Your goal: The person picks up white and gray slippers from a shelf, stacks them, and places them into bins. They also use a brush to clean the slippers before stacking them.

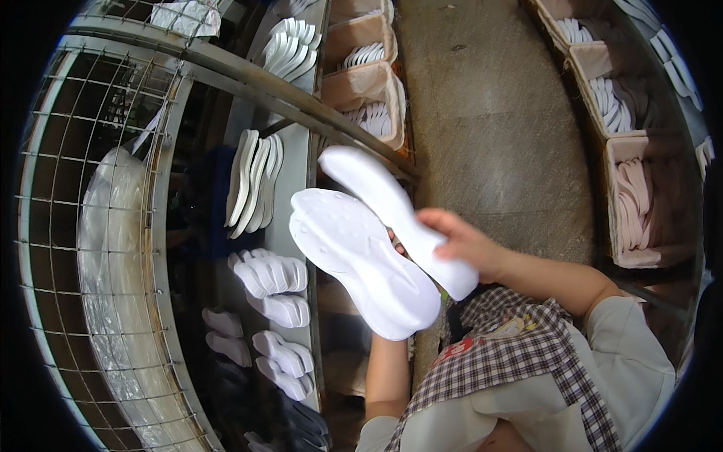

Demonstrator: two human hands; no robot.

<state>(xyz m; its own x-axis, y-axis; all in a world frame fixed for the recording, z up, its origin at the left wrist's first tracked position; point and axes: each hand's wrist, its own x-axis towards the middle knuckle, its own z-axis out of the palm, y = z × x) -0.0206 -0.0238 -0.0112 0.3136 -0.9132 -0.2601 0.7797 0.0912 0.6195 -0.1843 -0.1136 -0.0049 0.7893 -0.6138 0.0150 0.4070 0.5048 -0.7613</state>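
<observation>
Two white foam shoe soles are in front of me, over the edge of the shelf. My left hand [397, 242] supports the wider white sole [361, 260] from underneath; only some fingertips show past its edge, and the rest of the hand is hidden. The upper face of this sole has small dimples and a contoured hollow. With thumb and fingers, my right hand [461, 245] grips a second white sole [388, 203] by its side. That one is tilted edge-on and lies close against the first sole, partly overlapping it in view.
On the left, a metal shelf [297, 196] carries stacked white soles [254, 181] and bundled pairs [269, 273]. A wire mesh panel [98, 248] and metal bar [279, 94] stand alongside. Lined bins [376, 79] hold soles ahead; more bins [614, 188] line the right of the aisle floor [497, 113].
</observation>
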